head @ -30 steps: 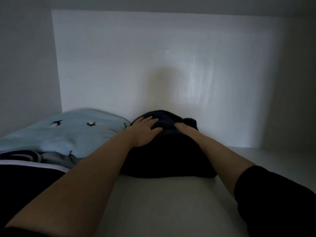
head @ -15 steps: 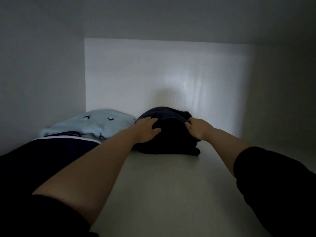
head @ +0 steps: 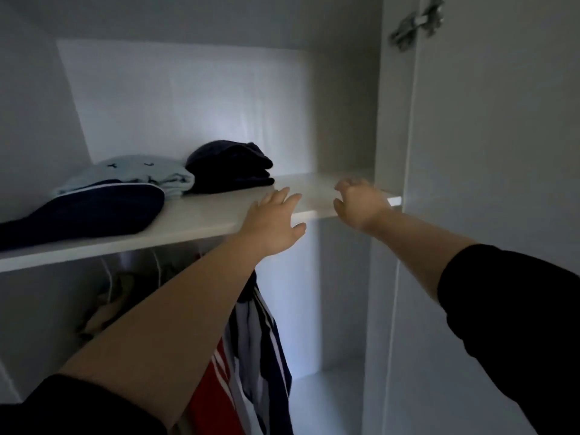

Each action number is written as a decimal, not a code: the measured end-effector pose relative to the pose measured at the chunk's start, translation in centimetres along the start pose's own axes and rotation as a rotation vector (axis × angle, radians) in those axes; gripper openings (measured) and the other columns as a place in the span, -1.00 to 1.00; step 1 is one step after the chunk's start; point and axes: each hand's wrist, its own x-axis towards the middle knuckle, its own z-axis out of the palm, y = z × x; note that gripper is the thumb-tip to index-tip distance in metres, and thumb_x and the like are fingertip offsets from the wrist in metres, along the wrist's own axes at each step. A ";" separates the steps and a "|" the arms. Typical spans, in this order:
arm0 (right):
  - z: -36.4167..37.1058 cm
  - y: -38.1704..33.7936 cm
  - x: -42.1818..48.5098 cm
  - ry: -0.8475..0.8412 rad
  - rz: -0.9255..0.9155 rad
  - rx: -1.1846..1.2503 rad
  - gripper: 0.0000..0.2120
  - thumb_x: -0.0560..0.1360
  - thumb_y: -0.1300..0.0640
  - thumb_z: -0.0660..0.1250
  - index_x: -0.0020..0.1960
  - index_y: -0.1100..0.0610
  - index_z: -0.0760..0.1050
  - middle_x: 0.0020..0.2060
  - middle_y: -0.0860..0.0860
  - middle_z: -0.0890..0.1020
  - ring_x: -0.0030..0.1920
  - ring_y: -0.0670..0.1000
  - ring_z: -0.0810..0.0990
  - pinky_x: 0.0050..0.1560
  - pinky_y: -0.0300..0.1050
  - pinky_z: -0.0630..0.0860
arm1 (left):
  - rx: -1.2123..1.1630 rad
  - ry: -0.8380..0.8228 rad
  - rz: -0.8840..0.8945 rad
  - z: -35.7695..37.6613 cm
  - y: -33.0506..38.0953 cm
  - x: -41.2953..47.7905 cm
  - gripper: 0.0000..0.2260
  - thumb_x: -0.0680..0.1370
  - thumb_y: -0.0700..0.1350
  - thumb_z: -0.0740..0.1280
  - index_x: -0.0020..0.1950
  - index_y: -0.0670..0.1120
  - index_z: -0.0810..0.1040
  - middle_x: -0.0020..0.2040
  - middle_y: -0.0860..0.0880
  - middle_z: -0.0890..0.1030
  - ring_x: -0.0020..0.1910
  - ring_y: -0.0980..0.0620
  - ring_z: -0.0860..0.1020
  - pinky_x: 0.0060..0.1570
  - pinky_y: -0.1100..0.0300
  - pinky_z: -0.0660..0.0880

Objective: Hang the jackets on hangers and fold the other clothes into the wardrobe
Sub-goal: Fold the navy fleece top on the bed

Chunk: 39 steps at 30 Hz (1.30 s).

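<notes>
A folded dark navy garment point(head: 229, 167) lies at the back of the white wardrobe shelf point(head: 201, 215). Left of it sits a folded light blue garment point(head: 131, 174), and in front of that a dark navy piece with white piping point(head: 88, 211). My left hand point(head: 273, 221) hovers at the shelf's front edge, fingers spread, holding nothing. My right hand point(head: 357, 202) is in the air near the shelf's right end, fingers loosely curled and empty. Both hands are clear of the folded clothes.
Below the shelf hang clothes on hangers, among them a striped navy-and-white garment point(head: 260, 340) and a red one point(head: 213, 397). The wardrobe's right side panel point(head: 386, 215) and an open door with a metal hinge point(head: 414, 20) stand at the right.
Both hands have let go of the dark navy garment and drawn back to the shelf's front edge. The view has pulled out of the shelf, showing the hanging clothes below.
</notes>
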 end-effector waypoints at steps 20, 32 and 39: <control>-21.7 20.7 -47.6 0.112 0.498 -0.421 -0.49 0.53 0.17 0.15 0.46 0.24 0.22 0.53 0.15 0.11 0.53 0.13 0.01 0.51 0.05 -0.10 | -0.207 0.097 0.650 -0.4 43.2 -18.3 -0.41 0.56 0.02 0.22 0.54 -0.08 0.11 0.56 -0.11 0.08 0.53 -0.07 0.06 0.45 0.00 0.09; -32.2 32.8 -80.2 0.031 0.881 -0.467 -0.50 0.51 0.16 0.19 0.43 0.22 0.24 0.50 0.16 0.18 0.51 0.12 0.09 0.50 0.08 0.02 | -0.260 -0.035 0.908 1.5 73.8 -37.6 -0.38 0.57 0.07 0.15 0.56 -0.05 -0.01 0.57 -0.09 -0.03 0.54 -0.07 -0.06 0.47 -0.14 -0.02; -33.4 38.8 -92.4 -0.048 1.048 -0.469 -0.45 0.53 0.12 0.18 0.47 0.20 0.16 0.53 0.15 0.11 0.53 0.11 0.03 0.50 0.11 0.00 | -0.276 -0.099 1.057 3.8 86.5 -43.8 -0.37 0.58 0.05 0.16 0.57 -0.06 -0.05 0.57 -0.09 -0.08 0.55 -0.09 -0.09 0.47 -0.13 -0.03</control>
